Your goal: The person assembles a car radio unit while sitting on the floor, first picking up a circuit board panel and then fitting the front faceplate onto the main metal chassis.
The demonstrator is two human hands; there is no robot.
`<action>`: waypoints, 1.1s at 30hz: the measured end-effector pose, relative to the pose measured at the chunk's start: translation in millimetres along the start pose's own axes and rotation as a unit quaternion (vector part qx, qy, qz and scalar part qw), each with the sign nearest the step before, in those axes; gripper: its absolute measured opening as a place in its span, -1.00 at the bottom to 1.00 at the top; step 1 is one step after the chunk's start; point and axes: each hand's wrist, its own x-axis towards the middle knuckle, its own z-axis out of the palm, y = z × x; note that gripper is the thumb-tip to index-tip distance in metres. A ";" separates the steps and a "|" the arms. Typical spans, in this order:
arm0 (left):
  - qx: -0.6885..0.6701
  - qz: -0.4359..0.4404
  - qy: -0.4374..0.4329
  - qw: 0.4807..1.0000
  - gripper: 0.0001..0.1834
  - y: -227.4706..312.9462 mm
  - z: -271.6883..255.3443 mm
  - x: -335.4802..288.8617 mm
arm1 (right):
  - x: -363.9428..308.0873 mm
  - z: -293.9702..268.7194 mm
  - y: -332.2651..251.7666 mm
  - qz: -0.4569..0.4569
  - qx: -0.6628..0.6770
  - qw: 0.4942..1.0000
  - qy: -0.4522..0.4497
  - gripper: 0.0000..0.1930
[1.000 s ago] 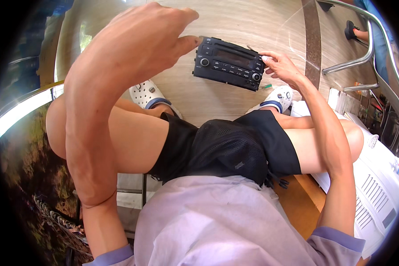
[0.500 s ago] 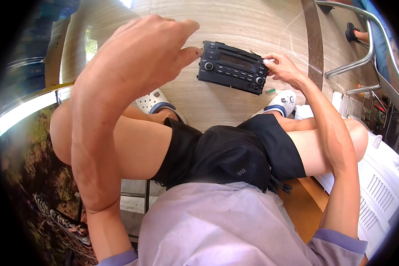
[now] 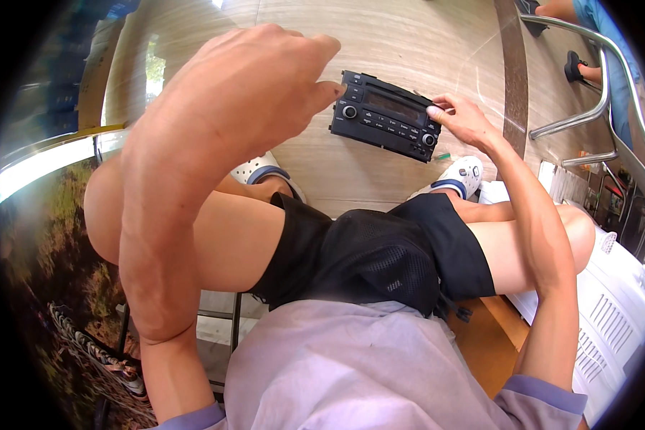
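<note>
A black car radio (image 3: 385,118) is held up in front of me, its front panel with a dark display, two round knobs and rows of small buttons turned up toward me. It tilts down to the right. My left hand (image 3: 269,79) is at its left end, thumb against the edge; the other fingers are partly hidden behind the hand. My right hand (image 3: 464,118) grips the right end, thumb on the front panel and fingers behind. The back of the radio is hidden.
Below lies a glossy beige tiled floor (image 3: 380,43) with a small green piece (image 3: 444,156) near my shoe. A metal-framed chair (image 3: 577,125) and another person's legs are at the upper right. A white vented appliance (image 3: 609,330) stands right, stacked boxes (image 3: 57,79) at the far left.
The radio and both hands have shifted slightly right and down in the picture. The whole view has moved a little too. Both hands stay at the radio's ends.
</note>
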 end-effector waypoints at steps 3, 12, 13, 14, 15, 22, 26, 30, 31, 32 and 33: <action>-0.005 0.005 0.002 1.000 -0.56 1.8 1.4 -0.1 | -12.6 8.6 -27.8 -0.122 -0.150 0.977 0.093 -0.17; 0.008 0.010 0.006 1.000 -0.58 2.3 4.5 2.7 | -21.1 51.4 -76.7 -0.199 -0.322 0.921 0.095 0.31; 0.004 0.007 0.001 1.000 -0.59 2.1 4.2 2.3 | -20.0 51.4 -77.4 -0.204 -0.323 0.919 0.096 0.31; 0.006 0.003 0.002 1.000 -0.59 2.2 2.6 1.4 | -21.1 51.9 -77.7 -0.183 -0.320 0.926 0.082 0.33; 0.009 0.006 0.002 1.000 -0.59 3.6 2.0 0.5 | -24.3 52.8 -78.5 -0.160 -0.318 0.932 0.065 0.35; 0.004 0.052 0.038 0.998 -0.62 2.9 3.1 -5.6 | -22.1 70.3 -71.6 -0.174 -0.332 0.922 0.097 0.30; 0.015 0.033 0.000 0.999 -0.63 3.3 0.3 -2.9 | -16.7 66.3 -75.3 -0.165 -0.328 0.926 0.088 0.24; 0.009 0.027 0.010 1.000 -0.60 -2.7 -0.5 -0.7 | -6.7 52.2 -78.7 -0.163 -0.296 0.938 0.081 0.24; -0.007 0.018 0.019 1.000 -0.59 -3.6 -0.7 0.3 | -3.6 46.3 -80.6 -0.164 -0.297 0.937 0.080 0.24; -0.007 0.016 0.020 1.000 -0.59 -3.5 -0.4 -0.5 | -0.1 39.1 -82.9 -0.153 -0.275 0.947 0.062 0.24; 0.005 0.006 0.048 0.999 -0.57 -3.6 0.4 -1.3 | 3.4 32.9 -85.9 -0.143 -0.252 0.956 0.045 0.24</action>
